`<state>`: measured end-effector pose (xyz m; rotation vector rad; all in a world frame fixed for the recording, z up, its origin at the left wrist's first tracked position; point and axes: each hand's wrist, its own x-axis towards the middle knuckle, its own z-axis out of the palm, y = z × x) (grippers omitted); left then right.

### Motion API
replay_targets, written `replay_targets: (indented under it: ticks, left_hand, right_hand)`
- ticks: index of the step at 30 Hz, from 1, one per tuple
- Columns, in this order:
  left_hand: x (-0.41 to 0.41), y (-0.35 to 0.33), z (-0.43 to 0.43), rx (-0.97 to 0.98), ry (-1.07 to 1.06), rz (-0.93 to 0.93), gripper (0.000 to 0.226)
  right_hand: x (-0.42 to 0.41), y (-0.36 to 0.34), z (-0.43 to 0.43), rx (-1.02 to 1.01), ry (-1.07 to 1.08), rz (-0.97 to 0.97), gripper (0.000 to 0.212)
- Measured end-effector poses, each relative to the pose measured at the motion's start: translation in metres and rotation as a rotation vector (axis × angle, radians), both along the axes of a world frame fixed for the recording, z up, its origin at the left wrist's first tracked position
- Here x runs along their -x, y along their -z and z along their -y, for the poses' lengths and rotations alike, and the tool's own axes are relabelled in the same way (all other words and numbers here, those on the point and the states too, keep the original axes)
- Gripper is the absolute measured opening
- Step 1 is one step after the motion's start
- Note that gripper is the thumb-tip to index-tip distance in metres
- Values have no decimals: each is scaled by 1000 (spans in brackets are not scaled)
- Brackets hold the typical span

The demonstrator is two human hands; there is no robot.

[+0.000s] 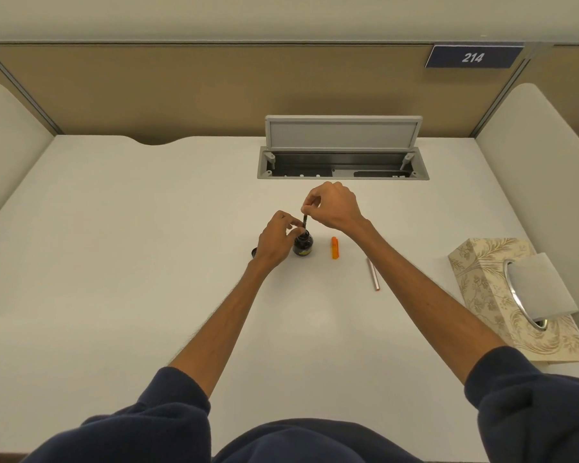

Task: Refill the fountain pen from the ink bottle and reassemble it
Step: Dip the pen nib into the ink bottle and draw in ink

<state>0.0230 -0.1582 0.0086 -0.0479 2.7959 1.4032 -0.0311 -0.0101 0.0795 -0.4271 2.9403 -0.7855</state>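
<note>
A small dark ink bottle (303, 244) stands open on the white desk (147, 245). The thin dark pen section with its converter (304, 222) stands upright with its lower end in the bottle's mouth. My left hand (276, 240) pinches the lower part of it just above the bottle. My right hand (331, 203) pinches its top end from above. An orange pen part (335, 248) lies just right of the bottle. A slim pinkish-silver pen barrel (373, 274) lies farther right. The bottle's black cap (254, 252) peeks out behind my left wrist.
A patterned tissue box (475, 272) with a tissue sticking out sits at the desk's right edge. An open grey cable hatch (343, 162) is set in the desk behind my hands. Partition walls enclose the desk on three sides.
</note>
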Motion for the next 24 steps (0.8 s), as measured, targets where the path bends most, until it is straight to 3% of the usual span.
replay_targets:
  ticks: [16, 24]
  left_hand:
    - [-3, -4, 0, 13, -3, -23, 16]
    - [-7, -10, -1, -30, 5, -107, 22]
  right_hand:
    - [-8, -2, 8, 29, 111, -38, 28]
    - [-27, 8, -12, 323, 277, -41, 18]
